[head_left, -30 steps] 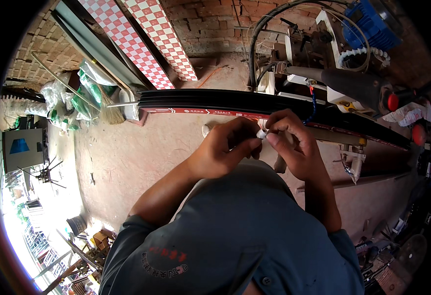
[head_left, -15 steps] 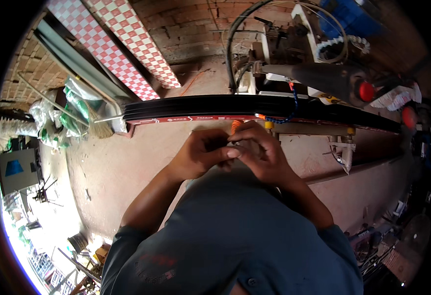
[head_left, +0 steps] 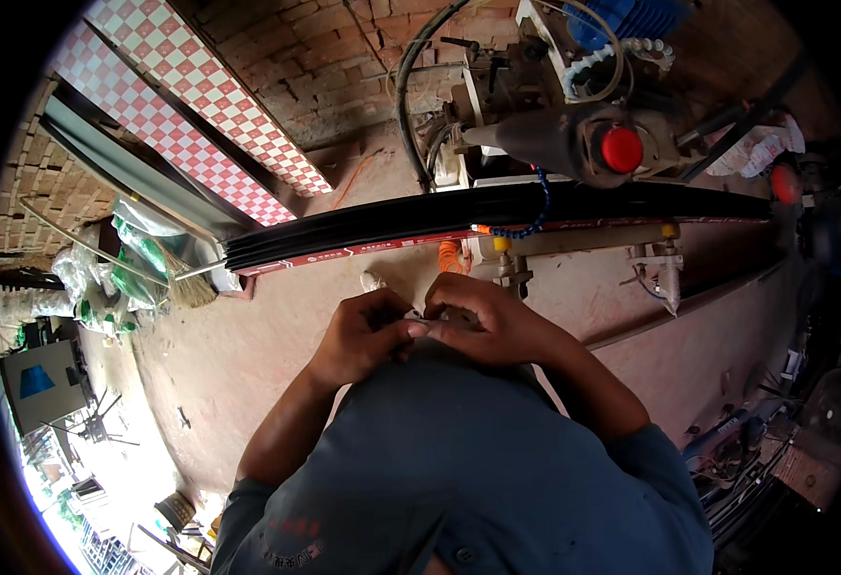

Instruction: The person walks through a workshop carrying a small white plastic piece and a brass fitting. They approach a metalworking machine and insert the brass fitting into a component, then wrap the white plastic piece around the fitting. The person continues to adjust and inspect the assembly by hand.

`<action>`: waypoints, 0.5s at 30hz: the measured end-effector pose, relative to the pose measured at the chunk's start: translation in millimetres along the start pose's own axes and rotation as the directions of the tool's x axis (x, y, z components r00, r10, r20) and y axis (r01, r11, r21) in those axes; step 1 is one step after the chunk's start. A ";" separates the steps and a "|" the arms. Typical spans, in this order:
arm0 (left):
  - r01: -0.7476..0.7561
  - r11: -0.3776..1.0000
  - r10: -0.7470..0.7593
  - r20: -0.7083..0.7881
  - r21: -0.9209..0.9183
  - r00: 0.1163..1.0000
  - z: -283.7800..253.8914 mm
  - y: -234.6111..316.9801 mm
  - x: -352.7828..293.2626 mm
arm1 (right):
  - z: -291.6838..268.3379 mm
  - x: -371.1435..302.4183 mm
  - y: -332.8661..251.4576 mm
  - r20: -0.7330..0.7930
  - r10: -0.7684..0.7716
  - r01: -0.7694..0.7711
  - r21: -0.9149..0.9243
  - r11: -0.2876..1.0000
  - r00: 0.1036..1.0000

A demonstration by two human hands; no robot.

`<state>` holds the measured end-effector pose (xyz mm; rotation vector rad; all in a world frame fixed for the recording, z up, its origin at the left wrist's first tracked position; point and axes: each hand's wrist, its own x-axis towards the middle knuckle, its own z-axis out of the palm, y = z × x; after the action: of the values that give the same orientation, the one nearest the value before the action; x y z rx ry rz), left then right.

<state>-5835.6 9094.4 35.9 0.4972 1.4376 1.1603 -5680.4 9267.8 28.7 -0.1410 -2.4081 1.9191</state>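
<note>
Both hands meet in front of my belly, fingertips pinched together around something small. My left hand (head_left: 365, 335) has its thumb and curled fingers closed at the left side of it. Opposite, my right hand (head_left: 473, 316) grips with thumb and forefinger against the left fingertips. A small pale and dark bit (head_left: 414, 314) shows between the fingers, too little to name. Just beyond the hands, an orange coiled hose (head_left: 450, 255) hangs below a long bundle of black bars (head_left: 363, 225) with a red strip (head_left: 334, 255) along its near edge.
Behind the black bars stands a machine with a red round button (head_left: 622, 149) and a blue motor (head_left: 622, 21). Checkered long boxes (head_left: 190, 105) lean at the back left, near a straw broom (head_left: 193, 286) and plastic bags (head_left: 133, 249). A yellow-topped metal fitting (head_left: 504, 254) sits close beyond my right hand.
The view has shifted and tilted. My joined hands now appear lower and further left, further from the black bars. The fingers stay pinched together.
</note>
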 end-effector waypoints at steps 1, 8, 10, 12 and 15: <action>-0.013 1.000 0.013 -0.010 0.000 1.000 -1.3 -0.3 -2.1 | 1.0 0.3 -0.9 -0.006 0.005 -0.005 -0.005 1.000 1.000; -0.208 0.974 0.201 -0.078 -0.087 0.976 1.9 -11.4 2.3 | -13.0 -2.6 -11.1 0.020 -0.026 0.026 -0.003 1.000 0.999; -0.226 0.957 0.211 -0.096 -0.182 0.973 2.6 -10.7 1.0 | -12.6 -1.1 -14.3 0.019 -0.064 0.065 -0.022 0.998 0.998; -0.286 0.934 0.263 -0.133 -0.212 0.956 3.2 -13.2 0.6 | -9.2 -1.1 -14.8 -0.043 -0.076 0.074 -0.053 0.996 0.996; -0.354 0.890 0.310 -0.189 -0.286 0.932 7.3 -13.1 1.5 | -6.4 0.5 -22.3 -0.140 -0.094 0.078 -0.116 0.990 0.986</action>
<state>-5825.3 9092.9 25.1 0.4533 1.2770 1.6996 -5681.0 9269.1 51.9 -0.1718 -2.3826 1.6791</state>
